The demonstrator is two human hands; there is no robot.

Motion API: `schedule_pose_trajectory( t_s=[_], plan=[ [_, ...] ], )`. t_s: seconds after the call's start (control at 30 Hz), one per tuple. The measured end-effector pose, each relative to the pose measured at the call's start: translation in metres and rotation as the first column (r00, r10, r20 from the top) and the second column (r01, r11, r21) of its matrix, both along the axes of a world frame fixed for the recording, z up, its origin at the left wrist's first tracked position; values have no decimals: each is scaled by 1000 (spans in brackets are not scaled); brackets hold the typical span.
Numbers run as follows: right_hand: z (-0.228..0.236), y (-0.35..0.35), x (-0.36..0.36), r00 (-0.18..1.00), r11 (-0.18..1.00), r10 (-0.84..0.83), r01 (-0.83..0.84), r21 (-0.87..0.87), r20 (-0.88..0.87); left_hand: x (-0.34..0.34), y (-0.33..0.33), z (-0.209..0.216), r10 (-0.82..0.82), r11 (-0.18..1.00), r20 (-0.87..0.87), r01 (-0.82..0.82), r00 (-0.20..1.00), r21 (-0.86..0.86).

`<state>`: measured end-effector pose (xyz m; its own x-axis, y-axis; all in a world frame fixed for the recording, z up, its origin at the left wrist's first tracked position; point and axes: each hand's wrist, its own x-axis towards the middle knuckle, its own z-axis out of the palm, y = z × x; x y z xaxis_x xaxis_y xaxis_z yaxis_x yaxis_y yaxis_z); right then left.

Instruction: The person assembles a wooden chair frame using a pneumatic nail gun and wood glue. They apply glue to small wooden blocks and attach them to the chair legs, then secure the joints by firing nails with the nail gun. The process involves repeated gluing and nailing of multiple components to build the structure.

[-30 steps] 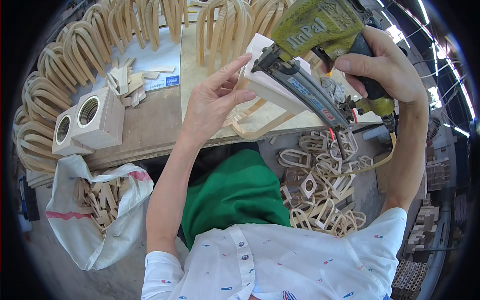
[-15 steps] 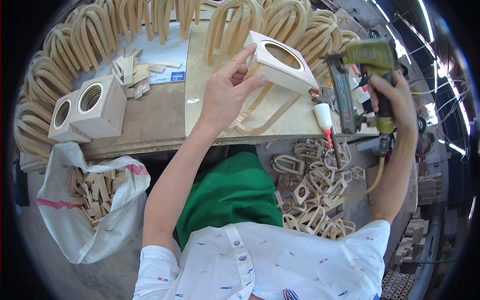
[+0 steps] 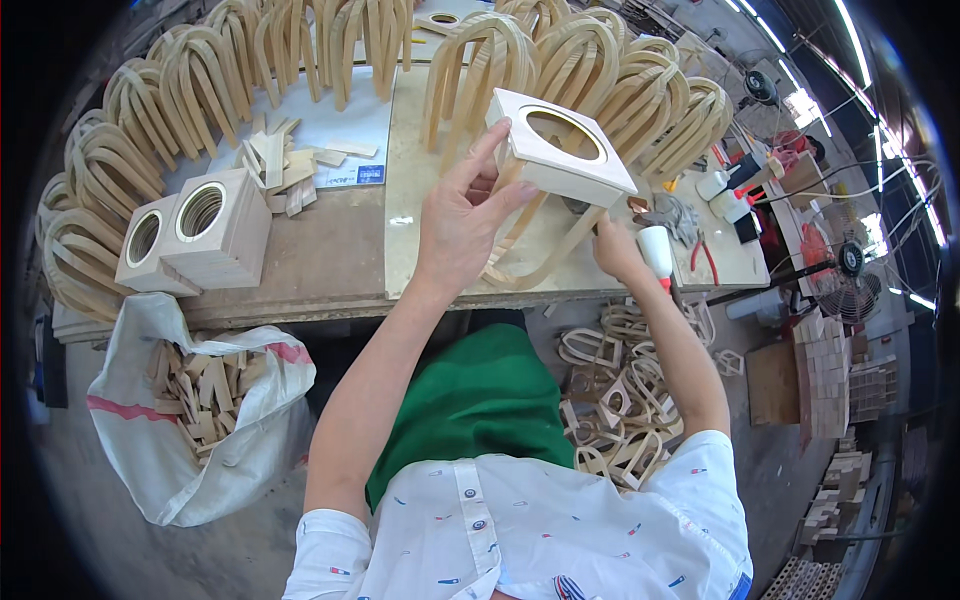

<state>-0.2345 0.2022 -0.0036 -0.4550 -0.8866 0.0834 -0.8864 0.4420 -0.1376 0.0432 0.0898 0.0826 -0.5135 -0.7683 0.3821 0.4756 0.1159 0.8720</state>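
My left hand (image 3: pixel 462 215) is closed on a pale wooden frame, its thumb and fingers gripping the near left corner. The frame has a square top block (image 3: pixel 565 140) with a round hole, tilted over the table, and a bent wooden strip (image 3: pixel 545 262) curving down beneath. My right hand (image 3: pixel 618 250) is closed just under the block's right corner, beside the upper end of that strip. Its fingertips are partly hidden, so what they hold cannot be made out. Close by it lies a white glue bottle (image 3: pixel 655 250) with a red tip.
Bundles of bent wooden arches (image 3: pixel 205 85) line the table's far side. Two stacks of holed square blocks (image 3: pixel 220 235) and loose wood slips (image 3: pixel 285 170) lie left. Red-handled pliers (image 3: pixel 705 260) lie right. Below are a sack of offcuts (image 3: pixel 205 400), a frame pile (image 3: pixel 625 400) and a fan (image 3: pixel 850 290).
The green nail gun has left my right hand and is no longer visible. That hand has moved left to the frame's right corner. My left hand keeps its hold on the frame.
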Motion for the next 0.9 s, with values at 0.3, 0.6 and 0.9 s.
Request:
schedule_pose_trajectory(
  t_s=[0.3,0.6,0.9],
  plan=[
    [-54,-23,8,994,993,-27,15,-116,-103,9,6,8,33,998,157,-26,987,-49],
    [-39,54,106,930,700,245,28,-714,276,11,-5,-18,-30,999,-84,28,996,-24],
    [-32,208,253,574,647,75,595,-478,815,-45,99,-6,-654,755,168,652,738,77]
  ],
)
